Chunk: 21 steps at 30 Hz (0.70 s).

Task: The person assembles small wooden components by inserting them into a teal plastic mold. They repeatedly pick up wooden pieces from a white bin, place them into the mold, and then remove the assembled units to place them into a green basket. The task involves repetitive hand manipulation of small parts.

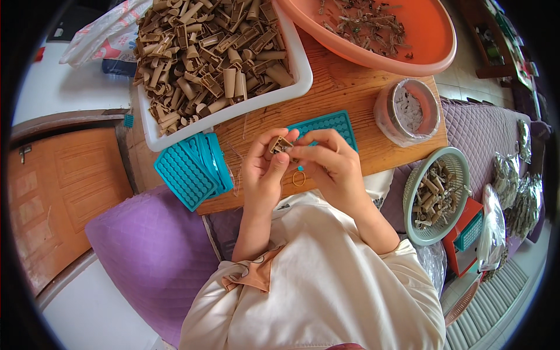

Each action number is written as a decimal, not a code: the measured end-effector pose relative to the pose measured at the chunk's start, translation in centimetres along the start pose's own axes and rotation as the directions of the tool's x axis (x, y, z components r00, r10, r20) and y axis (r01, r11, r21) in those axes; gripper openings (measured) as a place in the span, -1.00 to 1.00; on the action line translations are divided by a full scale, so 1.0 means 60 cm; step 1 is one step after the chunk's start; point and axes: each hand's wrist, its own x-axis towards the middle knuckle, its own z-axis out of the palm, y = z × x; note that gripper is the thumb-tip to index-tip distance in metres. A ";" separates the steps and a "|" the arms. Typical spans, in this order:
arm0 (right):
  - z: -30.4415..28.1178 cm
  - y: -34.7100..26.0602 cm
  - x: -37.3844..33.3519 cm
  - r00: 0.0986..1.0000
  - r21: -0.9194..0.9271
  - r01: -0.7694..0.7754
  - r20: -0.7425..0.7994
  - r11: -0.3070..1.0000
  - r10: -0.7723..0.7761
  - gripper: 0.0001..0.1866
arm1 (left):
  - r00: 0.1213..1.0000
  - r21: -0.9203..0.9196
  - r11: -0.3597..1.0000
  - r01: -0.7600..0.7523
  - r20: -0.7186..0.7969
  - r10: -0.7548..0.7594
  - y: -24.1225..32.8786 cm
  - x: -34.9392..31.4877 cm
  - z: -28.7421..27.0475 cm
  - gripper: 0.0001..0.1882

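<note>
My left hand (261, 172) grips a small brown plastic casing (280, 146) between thumb and fingers, its open hollow side turned up. My right hand (337, 169) is closed in a pinch at the casing's right edge. Whatever its fingertips hold there is too small and covered to name. Just behind both hands lies a teal tray with round hollows (341, 123), partly hidden by them. A thin yellow ring (298, 178) shows below the hands, near the table's front edge.
A white bin (302, 81) heaped with brown casings (204, 58) stands at the back left. Teal trays (185, 170) are stacked left. An orange basin (446, 49) with small metallic parts, a tub of white pieces (433, 116) and a grey-green basket (413, 224) flank the right.
</note>
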 end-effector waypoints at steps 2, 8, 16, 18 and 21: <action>0.003 0.002 -0.003 0.994 0.036 -0.097 -0.049 0.995 0.098 -0.81 | 0.997 0.123 0.992 -0.030 -0.067 0.039 -0.002 0.000 0.011 -0.66; 0.031 0.022 -0.017 0.976 0.106 -0.154 -0.136 0.982 0.168 -0.78 | 0.992 0.226 0.973 -0.039 -0.107 0.065 -0.004 0.003 0.010 -0.69; 0.032 0.024 -0.014 0.968 0.116 -0.230 -0.074 0.966 0.240 -0.70 | 0.974 -0.023 1.000 -0.006 -0.228 0.000 -0.018 0.012 0.011 -0.68; 0.035 0.027 -0.013 0.968 0.099 -0.200 -0.132 0.975 0.213 -0.70 | 0.977 -0.006 0.999 -0.037 -0.209 0.035 -0.023 0.013 0.009 -0.68; 0.032 0.025 -0.009 0.969 -0.004 -0.125 -0.217 0.992 0.121 -0.70 | 0.972 0.063 0.997 -0.047 -0.227 0.060 -0.022 0.014 0.017 -0.68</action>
